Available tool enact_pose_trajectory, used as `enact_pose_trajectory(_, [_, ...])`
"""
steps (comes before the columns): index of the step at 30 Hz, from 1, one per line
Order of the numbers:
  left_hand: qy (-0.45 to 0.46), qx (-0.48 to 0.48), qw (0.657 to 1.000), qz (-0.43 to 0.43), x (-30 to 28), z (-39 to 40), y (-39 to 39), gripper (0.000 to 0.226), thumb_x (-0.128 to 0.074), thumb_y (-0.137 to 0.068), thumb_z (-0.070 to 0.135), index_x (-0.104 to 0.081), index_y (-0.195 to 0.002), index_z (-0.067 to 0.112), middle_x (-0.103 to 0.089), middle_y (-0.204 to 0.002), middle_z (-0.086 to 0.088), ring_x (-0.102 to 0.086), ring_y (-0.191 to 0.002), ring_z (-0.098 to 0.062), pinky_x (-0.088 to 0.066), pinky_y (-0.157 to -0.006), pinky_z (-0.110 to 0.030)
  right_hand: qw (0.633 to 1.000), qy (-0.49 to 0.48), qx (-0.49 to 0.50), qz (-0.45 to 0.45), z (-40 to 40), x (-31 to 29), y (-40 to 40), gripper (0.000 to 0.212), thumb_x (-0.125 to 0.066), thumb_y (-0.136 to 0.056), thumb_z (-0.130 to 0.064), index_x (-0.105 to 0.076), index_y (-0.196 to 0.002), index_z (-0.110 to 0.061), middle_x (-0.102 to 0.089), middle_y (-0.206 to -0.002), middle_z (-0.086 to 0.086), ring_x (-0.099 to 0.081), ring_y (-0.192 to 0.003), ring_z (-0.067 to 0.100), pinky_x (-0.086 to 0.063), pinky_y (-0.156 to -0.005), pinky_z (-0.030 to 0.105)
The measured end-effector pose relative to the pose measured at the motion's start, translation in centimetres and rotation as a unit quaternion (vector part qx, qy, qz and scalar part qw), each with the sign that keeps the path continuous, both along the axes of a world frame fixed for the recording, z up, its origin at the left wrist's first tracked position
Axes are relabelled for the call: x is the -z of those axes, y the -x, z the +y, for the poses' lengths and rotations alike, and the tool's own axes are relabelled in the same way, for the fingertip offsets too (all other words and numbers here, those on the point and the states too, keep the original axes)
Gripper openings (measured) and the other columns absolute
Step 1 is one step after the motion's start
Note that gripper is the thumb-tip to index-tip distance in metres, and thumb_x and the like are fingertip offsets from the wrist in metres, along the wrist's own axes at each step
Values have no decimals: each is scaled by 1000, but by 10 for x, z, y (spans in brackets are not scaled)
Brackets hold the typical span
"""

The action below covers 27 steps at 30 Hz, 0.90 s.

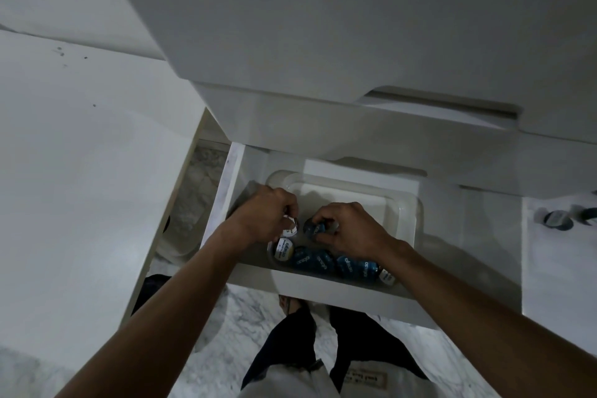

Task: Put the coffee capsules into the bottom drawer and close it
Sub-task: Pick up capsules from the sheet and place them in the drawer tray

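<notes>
Your left hand is curled around a white-topped capsule; your right hand grips a blue capsule just beside it. Both hands are low inside the open bottom drawer, above a clear tray. A row of capsules already lies just below your knuckles, against the near tray wall.

Risks, as judged from here:
- Capsules are small, round and smooth-sided; released from a height they are likely to roll or tip onto the row.
- The foil tops look thin; pressing them can dent them.
- The tray is glossy, rigid plastic and may slide on the smooth white drawer floor.
- Closing the drawer with fingers inside risks a pinch against the drawer front above.
</notes>
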<state>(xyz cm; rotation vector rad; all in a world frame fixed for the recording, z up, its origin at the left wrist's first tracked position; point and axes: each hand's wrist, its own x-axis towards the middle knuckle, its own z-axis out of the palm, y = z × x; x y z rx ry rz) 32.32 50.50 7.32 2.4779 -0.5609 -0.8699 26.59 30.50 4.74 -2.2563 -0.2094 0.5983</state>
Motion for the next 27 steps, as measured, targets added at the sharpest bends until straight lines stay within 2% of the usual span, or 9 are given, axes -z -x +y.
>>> enact_pose_trajectory(3, [-7,7,1000,-5,0,0,-1,5,-68,-85,12,-66,-87,16,-64,-76,5,-62,-52,-6,-51,-56,-16,1000,-7,-3,7,1,0,-3,21,-76,-80,-22,-73,-101,-26,-70,-100,-4,-62,-83,6,-48,-70,14])
enact_pose_trajectory(6, [-5,6,1000,6,3,1,-2,6,-68,-85,13,-65,-88,17,-67,-86,0,-59,-55,-5,-45,-55,-14,1000,-11,-13,9,3,0,-4,23,-76,-79,-22,-74,-102,-25,-71,-100,-4,-64,-84,7,-53,-74,24])
enact_pose_trajectory(8, [-8,13,1000,5,4,1,-2,7,-69,-85,14,-65,-90,17,-66,-90,0,-53,-57,-2,-42,-58,-15,1000,-11,-16,8,5,0,-4,24,-76,-79,-21,-73,-103,-24,-71,-100,-4,-64,-84,8,-53,-75,24])
enact_pose_trajectory(13, [-6,21,1000,-11,3,3,-3,11,-71,-82,18,-67,-92,22,-68,-95,3,-61,-86,-12,-51,-78,-27,1000,3,-23,19,8,3,-3,25,-74,-80,-20,-72,-103,-28,-72,-99,-6,-64,-86,8,-54,-77,28])
enact_pose_trajectory(17, [-2,8,1000,1,3,4,-1,15,-70,-84,20,-66,-98,23,-67,-102,3,-60,-82,-8,-48,-75,-22,1000,4,-11,13,9,3,-3,23,-73,-80,-24,-71,-102,-29,-72,-99,-7,-64,-85,8,-55,-77,31])
enact_pose_trajectory(20, [13,-5,1000,-3,1,4,0,18,-72,-83,21,-66,-100,21,-67,-96,4,-53,-67,1,-41,-68,-12,1000,-1,18,-1,7,2,-1,22,-74,-81,-29,-70,-102,-29,-71,-97,-9,-64,-83,6,-55,-76,32])
enact_pose_trajectory(22, [27,-11,999,-21,-3,4,0,19,-74,-82,22,-67,-99,19,-69,-94,4,-54,-69,1,-37,-66,-7,999,-5,48,-3,6,1,1,27,-75,-82,-31,-69,-107,-27,-70,-101,-6,-63,-87,8,-55,-79,33])
enact_pose_trajectory(24, [45,-14,998,-36,-7,4,1,21,-74,-82,23,-67,-101,18,-70,-101,2,-56,-80,-3,-41,-73,-11,997,-13,77,-12,5,-1,3,30,-76,-81,-29,-69,-110,-25,-70,-103,-5,-62,-89,9,-54,-82,33])
enact_pose_trajectory(27, [68,-21,996,-51,-14,6,2,24,-74,-83,22,-67,-105,16,-69,-106,1,-60,-81,-6,-49,-79,-19,991,-36,128,-30,4,-8,7,32,-78,-79,-27,-69,-110,-24,-70,-101,-10,-63,-88,4,-54,-82,27])
